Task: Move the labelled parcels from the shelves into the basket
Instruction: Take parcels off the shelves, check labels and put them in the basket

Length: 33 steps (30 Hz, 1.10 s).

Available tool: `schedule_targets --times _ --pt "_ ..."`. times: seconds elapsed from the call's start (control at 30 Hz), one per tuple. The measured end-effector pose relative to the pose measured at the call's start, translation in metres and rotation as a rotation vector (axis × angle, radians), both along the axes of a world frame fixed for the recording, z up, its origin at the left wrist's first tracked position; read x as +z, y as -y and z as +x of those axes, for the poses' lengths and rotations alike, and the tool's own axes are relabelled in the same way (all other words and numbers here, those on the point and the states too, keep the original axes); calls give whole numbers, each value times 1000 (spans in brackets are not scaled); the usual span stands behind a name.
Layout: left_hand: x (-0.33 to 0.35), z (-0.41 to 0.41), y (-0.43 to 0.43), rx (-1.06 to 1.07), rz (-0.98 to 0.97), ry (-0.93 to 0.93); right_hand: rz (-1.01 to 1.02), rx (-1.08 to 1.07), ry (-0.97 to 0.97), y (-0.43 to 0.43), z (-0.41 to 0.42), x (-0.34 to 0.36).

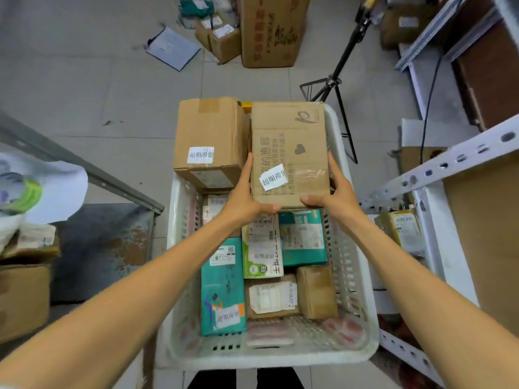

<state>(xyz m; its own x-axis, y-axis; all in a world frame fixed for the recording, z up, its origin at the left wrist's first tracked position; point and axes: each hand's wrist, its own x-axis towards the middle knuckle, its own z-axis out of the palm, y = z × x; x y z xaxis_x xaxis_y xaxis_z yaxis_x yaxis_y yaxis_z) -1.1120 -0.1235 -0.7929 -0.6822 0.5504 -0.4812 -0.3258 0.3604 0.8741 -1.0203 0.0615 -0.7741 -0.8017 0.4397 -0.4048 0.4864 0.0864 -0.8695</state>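
Placing step. Left hand (243,196) and right hand (335,192) clasp labelled carton (289,153) by sides, over far end of basket (362,313), beside second carton (209,138). Next: lower level, release.

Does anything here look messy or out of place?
Yes. Small parcels and a grey mailer lie scattered on the floor beyond the basket. The white label on the cardboard box, held between left hand and right hand, sits crooked.
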Motion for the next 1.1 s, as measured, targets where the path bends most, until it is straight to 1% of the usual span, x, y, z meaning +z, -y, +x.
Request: schedule_targets --times 0.07,0.17,0.23,0.3,0.33,0.37,0.4,0.47,0.57,0.7,0.77,0.83,0.9,0.97,1.03,1.1 --pt "1 -11 -9 -26 -75 -145 0 -12 -43 -7 -15 -4" --pt "-3 -16 -17 -47 -155 -373 -12 -83 -99 -10 -28 -16" --pt "-9 -15 -19 -79 -322 -563 -10 -86 -91 -8 -33 -28" --pt "-19 -13 -20 -190 -494 -791 -8 -63 -60 -5 -40 -43" --pt "-25 -12 -22 -305 -539 -883 -14 -50 -48 -4 -43 -50" --pt "-31 -13 -23 -433 -567 -932 -23 -41 -41 -3 -46 -57" --pt "-39 -15 -25 -537 -585 -933 -26 -32 -37 -4 -49 -63" --pt "-51 -18 -28 -635 -608 -880 -9 -18 -28 -6 -53 -70" --pt "-60 -20 -32 -650 -590 -805 5 -14 -28 -11 -52 -74" --pt "-60 -25 -35 -696 -582 -758 19 -23 -16 -10 -49 -76" --pt "-57 -27 -36 -752 -618 -744 70 -11 13 -8 -50 -73" --pt "-51 -26 -38 -808 -672 -715 163 -10 63 -4 -50 -69" --pt "-39 -24 -40 -809 -696 -676 282 -47 120 2 -51 -64" --pt "-25 -24 -39 -743 -665 -661 377 -59 139 12 -51 -53" --pt "-10 -28 -34 -677 -628 -686 419 -22 139 20 -47 -39" --pt "6 -34 -26 -655 -608 -728 414 30 140 24 -44 -21"
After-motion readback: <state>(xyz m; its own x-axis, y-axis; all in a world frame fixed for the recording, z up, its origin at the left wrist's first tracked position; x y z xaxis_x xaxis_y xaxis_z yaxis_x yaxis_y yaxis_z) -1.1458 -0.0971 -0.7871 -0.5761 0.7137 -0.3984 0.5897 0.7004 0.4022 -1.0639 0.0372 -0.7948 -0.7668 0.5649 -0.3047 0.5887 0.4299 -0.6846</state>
